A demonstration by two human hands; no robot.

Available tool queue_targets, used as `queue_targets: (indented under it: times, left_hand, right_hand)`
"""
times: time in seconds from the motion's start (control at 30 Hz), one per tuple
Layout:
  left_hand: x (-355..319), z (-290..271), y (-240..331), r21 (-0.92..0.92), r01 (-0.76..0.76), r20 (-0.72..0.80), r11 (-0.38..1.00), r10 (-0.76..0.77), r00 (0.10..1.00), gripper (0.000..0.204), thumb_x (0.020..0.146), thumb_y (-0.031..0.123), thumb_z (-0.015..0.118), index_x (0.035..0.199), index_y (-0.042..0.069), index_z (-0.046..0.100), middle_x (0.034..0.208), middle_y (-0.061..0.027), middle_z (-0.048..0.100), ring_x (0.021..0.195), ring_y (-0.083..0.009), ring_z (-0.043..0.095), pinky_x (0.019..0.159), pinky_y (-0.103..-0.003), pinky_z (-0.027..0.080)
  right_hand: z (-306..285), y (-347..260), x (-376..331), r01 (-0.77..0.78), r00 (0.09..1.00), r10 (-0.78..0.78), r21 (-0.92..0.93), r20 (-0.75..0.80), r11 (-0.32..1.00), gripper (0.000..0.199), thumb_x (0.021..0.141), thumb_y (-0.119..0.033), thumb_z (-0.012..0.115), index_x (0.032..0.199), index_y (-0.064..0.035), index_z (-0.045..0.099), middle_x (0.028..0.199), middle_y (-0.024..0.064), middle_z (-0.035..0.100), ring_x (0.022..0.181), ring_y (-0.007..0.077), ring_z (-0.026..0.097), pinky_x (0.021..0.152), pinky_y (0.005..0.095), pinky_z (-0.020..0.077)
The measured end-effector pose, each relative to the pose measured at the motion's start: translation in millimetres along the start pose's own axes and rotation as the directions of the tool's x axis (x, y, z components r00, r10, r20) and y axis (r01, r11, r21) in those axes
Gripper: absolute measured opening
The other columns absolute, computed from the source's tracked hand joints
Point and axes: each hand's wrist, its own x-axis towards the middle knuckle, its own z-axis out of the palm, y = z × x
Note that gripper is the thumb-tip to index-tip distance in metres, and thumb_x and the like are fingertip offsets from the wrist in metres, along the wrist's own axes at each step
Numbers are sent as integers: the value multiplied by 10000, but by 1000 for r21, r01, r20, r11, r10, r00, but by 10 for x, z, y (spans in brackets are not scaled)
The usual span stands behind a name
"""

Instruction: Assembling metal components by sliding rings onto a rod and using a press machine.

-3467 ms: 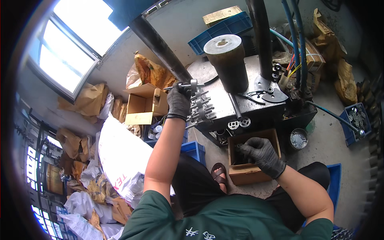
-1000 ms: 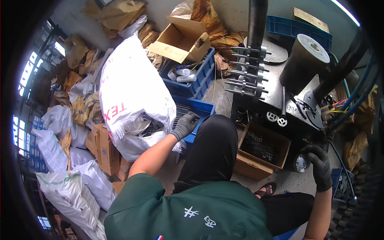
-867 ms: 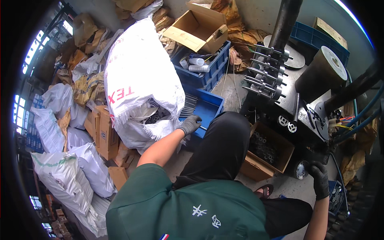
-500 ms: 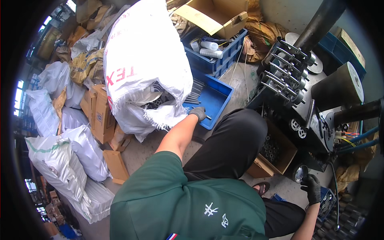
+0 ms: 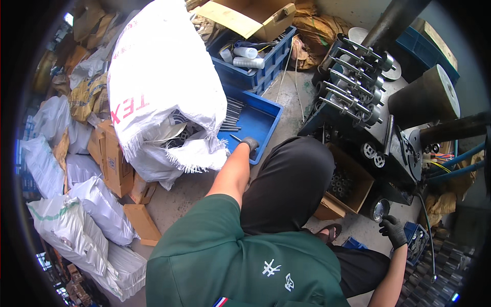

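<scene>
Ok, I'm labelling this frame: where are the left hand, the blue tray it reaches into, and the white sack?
left hand (image 5: 250, 144), head view, back of the gloved hand.
blue tray (image 5: 258, 120), head view, bare floor of the tray.
white sack (image 5: 163, 66), head view, upper side.

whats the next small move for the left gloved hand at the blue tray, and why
Probably close the left gloved hand on one thin metal rod: it sits at the near rim of the shallow blue plastic tray, where the rods lie loose, and looks empty.

Concrete floor (image 5: 194, 187): sacks (image 5: 97, 210), cartons (image 5: 115, 163), blue trays (image 5: 255, 120).
</scene>
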Motion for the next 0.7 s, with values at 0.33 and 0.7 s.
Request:
queue_targets:
  times: [0.33,0.7]
  left_hand:
    - [138,126,-102,-405,-22,-517,914,-210,830,512,769,418,795,1020,-25,750,1083,-255,736,1034,-384,715,930,-430,540]
    - [-1884,-361,1026,-764,-646,-635,11,164,755,585,917,62,662,1446,99,416,913,-104,708,702,-168,676,562,-261,524]
  right_hand:
    - [-14,-3,-164,19,995,-28,-97,-97,995,329,910,-198,631,1168,-1,687,886,86,702,711,162,667,659,311,537]
    - [-71,-24,-172,116,986,-136,-187,-96,975,386,928,-209,644,1230,32,661,979,127,718,747,182,680,704,328,555]
